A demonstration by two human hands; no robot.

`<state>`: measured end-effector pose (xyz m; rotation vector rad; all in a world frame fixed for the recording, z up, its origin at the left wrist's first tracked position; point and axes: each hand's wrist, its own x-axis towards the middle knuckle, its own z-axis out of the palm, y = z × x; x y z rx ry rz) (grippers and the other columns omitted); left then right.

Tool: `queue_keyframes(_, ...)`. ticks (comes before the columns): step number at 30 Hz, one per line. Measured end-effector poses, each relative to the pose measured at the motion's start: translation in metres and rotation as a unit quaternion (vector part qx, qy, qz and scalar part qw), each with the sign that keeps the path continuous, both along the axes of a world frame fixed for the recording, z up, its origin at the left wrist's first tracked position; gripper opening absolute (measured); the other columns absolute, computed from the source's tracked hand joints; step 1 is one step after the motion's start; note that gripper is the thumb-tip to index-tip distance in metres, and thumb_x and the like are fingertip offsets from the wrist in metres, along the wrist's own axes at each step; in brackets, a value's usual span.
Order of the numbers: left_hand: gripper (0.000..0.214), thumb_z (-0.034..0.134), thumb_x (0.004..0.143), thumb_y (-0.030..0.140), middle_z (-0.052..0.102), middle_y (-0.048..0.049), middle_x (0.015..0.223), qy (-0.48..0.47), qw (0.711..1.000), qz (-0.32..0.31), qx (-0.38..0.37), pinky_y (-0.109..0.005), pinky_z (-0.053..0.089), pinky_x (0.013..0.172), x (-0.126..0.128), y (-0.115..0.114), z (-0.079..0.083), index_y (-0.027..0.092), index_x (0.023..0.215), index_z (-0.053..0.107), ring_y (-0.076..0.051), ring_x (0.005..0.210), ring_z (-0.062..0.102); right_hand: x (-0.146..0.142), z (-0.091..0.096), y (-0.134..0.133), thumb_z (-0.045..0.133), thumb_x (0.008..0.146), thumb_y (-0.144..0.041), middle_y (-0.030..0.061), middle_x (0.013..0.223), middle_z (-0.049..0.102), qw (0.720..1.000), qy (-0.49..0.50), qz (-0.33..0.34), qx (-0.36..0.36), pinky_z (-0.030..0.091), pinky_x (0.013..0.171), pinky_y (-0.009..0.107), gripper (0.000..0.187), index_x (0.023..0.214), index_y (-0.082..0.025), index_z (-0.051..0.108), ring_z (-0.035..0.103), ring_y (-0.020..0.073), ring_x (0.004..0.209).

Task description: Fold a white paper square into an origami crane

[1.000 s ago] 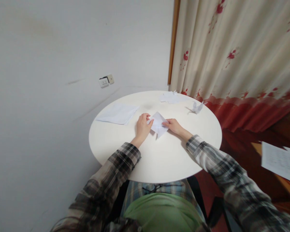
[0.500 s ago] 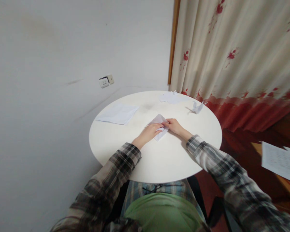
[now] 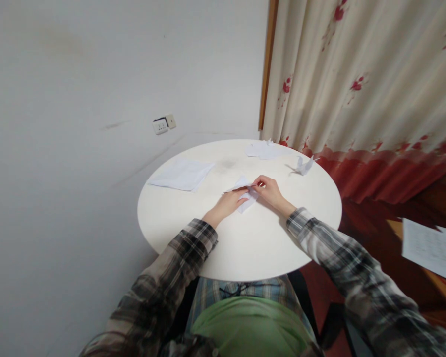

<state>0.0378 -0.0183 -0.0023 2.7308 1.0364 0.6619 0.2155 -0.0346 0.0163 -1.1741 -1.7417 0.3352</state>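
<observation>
A small folded white paper (image 3: 244, 195) lies near the middle of the round white table (image 3: 245, 248). My left hand (image 3: 230, 202) rests flat on its lower part, fingers stretched over it and pressing it down. My right hand (image 3: 269, 191) pinches the paper's upper flap at its right corner and lifts it a little off the table. Both arms wear plaid sleeves.
A stack of white sheets (image 3: 181, 174) lies at the table's left. Crumpled or folded papers (image 3: 263, 149) sit at the far edge, and a small folded paper figure (image 3: 303, 165) stands to the right. A curtain (image 3: 357, 84) hangs behind. Printed sheets (image 3: 431, 248) lie at the far right.
My left hand has slid from the paper's left edge onto its middle and flattened. The right hand has raised the upper flap, so the paper looks narrower and partly lifted.
</observation>
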Motion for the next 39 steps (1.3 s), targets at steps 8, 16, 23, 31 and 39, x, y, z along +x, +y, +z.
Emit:
queue_keyframes(8,0.044,0.049,0.081,0.026,0.051,-0.0118,0.124,-0.035,0.998,0.044,-0.036,-0.038,0.038,0.096,0.0007,-0.0002,0.0002,0.017,0.123,0.041,-0.022,0.113,0.049,0.0008,0.0015,0.0002,0.052,0.07,-0.023,0.0016,0.069,0.058,1.0,0.025,0.002,0.011,0.04,0.064,0.024,0.008,0.068,-0.016,0.057,0.05,0.012,0.064)
queue_keyframes(16,0.059,0.056,0.076,0.025,0.053,-0.0168,0.121,-0.091,0.992,0.046,-0.071,-0.041,0.039,0.095,0.0,0.0057,-0.0037,0.01,0.128,0.03,-0.023,0.113,0.049,0.0004,0.0047,-0.0027,0.045,0.073,-0.024,0.0027,0.074,0.058,0.998,0.054,0.012,0.012,0.039,0.064,0.024,0.016,0.079,-0.015,0.057,0.049,0.0117,0.065)
queue_keyframes(23,0.059,0.054,0.078,0.024,0.052,-0.0159,0.123,-0.087,0.992,0.051,-0.071,-0.04,0.038,0.096,-0.0014,0.0032,-0.0018,0.011,0.129,0.028,-0.023,0.114,0.049,-0.0024,0.0023,-0.0036,0.05,0.069,-0.024,-0.0017,0.064,0.053,0.998,0.034,0.041,-0.029,0.037,0.059,0.022,0.008,0.072,-0.017,0.051,0.045,0.0097,0.059)
queue_keyframes(31,0.061,0.051,0.079,0.025,0.048,-0.018,0.126,-0.063,0.994,0.058,-0.074,-0.04,0.036,0.098,-0.0009,0.0013,-0.0011,0.008,0.131,0.026,-0.025,0.117,0.046,-0.0023,-0.0011,-0.0059,0.054,0.066,-0.027,-0.0045,0.06,0.048,0.992,-0.003,0.108,-0.065,0.033,0.055,0.021,0.013,0.066,-0.018,0.046,0.041,0.0079,0.056)
queue_keyframes(39,0.055,0.038,0.081,0.018,0.046,-0.0159,0.129,-0.043,0.995,0.028,-0.081,-0.037,0.038,0.096,0.0015,0.0001,-0.0034,0.011,0.134,0.025,-0.023,0.115,0.048,-0.001,-0.0036,-0.0032,0.06,0.064,-0.035,-0.0051,0.058,0.047,0.992,-0.002,0.104,-0.067,0.032,0.053,0.021,0.024,0.064,-0.018,0.045,0.039,0.0078,0.054)
